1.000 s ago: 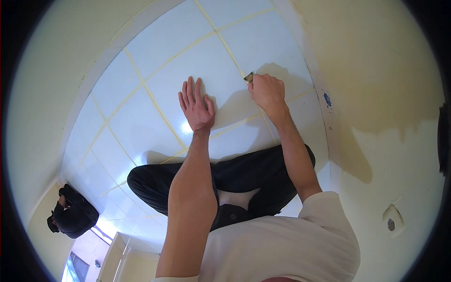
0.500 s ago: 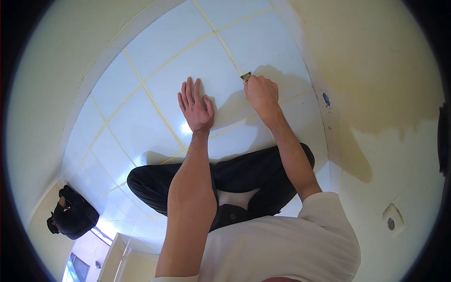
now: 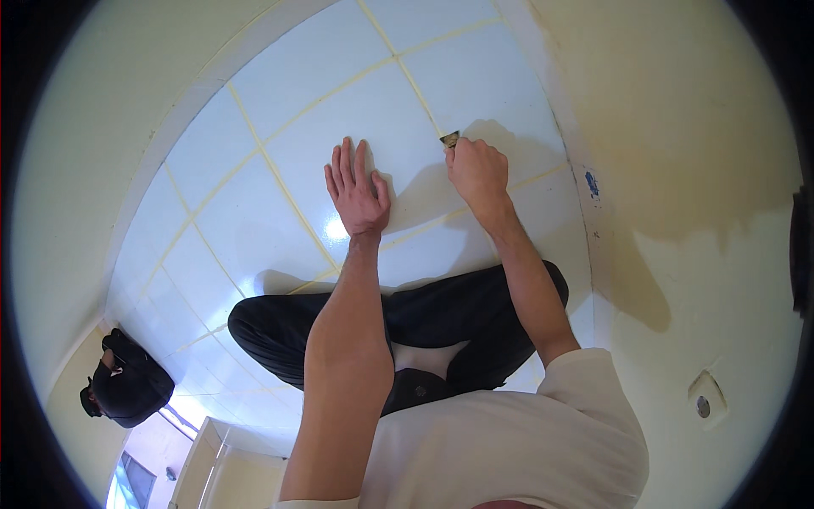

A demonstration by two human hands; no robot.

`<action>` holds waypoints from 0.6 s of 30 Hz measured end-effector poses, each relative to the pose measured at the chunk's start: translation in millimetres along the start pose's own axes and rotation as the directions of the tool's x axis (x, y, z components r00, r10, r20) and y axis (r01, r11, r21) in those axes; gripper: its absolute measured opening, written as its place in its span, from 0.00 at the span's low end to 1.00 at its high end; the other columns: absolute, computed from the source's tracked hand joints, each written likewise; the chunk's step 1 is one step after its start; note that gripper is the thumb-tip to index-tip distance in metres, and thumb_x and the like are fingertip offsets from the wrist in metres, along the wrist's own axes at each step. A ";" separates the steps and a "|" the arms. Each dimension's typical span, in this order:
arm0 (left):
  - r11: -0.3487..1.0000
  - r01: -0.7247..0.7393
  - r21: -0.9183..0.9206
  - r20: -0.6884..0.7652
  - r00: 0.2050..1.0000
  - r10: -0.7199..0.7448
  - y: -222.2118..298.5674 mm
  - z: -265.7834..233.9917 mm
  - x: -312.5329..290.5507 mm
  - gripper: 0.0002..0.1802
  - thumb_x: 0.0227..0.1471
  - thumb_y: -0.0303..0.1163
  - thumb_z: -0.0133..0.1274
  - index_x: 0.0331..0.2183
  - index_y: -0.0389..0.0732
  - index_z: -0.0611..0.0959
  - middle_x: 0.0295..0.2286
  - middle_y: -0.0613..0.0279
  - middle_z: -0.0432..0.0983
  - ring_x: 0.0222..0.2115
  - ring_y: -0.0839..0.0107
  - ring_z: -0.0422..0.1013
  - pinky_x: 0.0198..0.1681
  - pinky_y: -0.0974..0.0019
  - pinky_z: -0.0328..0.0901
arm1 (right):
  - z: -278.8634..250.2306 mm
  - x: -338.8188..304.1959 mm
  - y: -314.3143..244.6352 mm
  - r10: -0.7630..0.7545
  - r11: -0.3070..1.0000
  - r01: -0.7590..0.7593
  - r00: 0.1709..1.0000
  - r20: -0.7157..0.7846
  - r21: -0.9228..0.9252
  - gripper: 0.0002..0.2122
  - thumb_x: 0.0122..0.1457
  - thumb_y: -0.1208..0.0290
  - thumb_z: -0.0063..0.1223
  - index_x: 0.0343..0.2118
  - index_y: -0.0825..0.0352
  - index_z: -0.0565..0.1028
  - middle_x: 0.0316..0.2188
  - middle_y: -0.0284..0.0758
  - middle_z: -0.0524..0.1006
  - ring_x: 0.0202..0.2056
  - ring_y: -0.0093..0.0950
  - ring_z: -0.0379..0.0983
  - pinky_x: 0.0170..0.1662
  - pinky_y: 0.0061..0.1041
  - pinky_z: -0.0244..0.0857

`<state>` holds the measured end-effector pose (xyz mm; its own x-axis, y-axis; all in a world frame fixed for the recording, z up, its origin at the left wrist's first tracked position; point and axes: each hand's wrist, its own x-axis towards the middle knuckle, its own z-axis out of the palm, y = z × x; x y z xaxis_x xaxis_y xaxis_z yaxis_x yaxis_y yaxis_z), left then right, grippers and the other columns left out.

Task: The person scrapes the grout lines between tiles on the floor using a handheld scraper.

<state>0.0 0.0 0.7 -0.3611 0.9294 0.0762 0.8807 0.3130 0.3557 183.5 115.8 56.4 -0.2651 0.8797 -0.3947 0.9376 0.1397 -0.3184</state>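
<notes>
My right hand [image 3: 478,176] is closed in a fist around a small scraper, which looks like a putty knife [image 3: 449,138]. Its dark, worn blade meets the floor at the near end of a yellowish grout line [image 3: 418,87] between pale tiles. The handle is hidden inside my fingers. To the left of it, my left hand [image 3: 358,191] lies palm down on a glossy tile [image 3: 331,127], fingers stretched out and holding nothing.
My crossed legs in black trousers [image 3: 280,327] are close to both hands. A cream wall [image 3: 678,153] rises at the right, with a small socket box [image 3: 705,403]. At the far lower left, a person in black [image 3: 131,382] crouches by the wall.
The whole view has shifted slightly. The scraper blade shows a little more beyond my right fist, still at the grout line. My left hand stays flat on the same tile.
</notes>
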 end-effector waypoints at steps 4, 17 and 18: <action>1.000 0.003 0.000 0.005 1.000 -0.003 -0.9 0.0 0.2 0.35 0.59 0.34 0.45 0.67 0.49 0.67 0.70 0.59 0.55 0.72 0.57 0.48 0.74 0.43 0.39 | -7.2 3.3 1.4 -0.016 1.000 0.017 0.999 0.041 -0.011 0.15 0.65 0.59 0.57 0.29 0.68 0.81 0.27 0.45 0.81 0.32 0.46 0.81 0.37 0.45 0.73; 1.000 0.001 -0.004 0.011 1.000 -0.001 1.3 1.6 -0.2 0.34 0.59 0.35 0.44 0.67 0.49 0.67 0.70 0.58 0.54 0.72 0.57 0.48 0.74 0.44 0.39 | -7.4 8.1 5.4 -0.014 1.000 0.013 0.998 0.059 0.010 0.16 0.66 0.57 0.56 0.32 0.68 0.81 0.28 0.45 0.81 0.32 0.47 0.81 0.38 0.47 0.73; 1.000 0.003 -0.003 0.011 1.000 -0.003 1.1 2.2 -0.5 0.34 0.59 0.35 0.44 0.67 0.49 0.67 0.70 0.58 0.54 0.72 0.56 0.48 0.74 0.44 0.39 | -7.8 8.0 5.0 -0.013 1.000 0.012 0.998 0.060 0.010 0.16 0.66 0.57 0.56 0.32 0.68 0.81 0.28 0.45 0.81 0.32 0.47 0.81 0.38 0.47 0.73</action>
<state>1.8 0.4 -1.0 -0.3601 0.9307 0.0646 0.8786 0.3150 0.3588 187.9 127.1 58.3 -0.2902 0.8492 -0.4412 0.9320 0.1462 -0.3317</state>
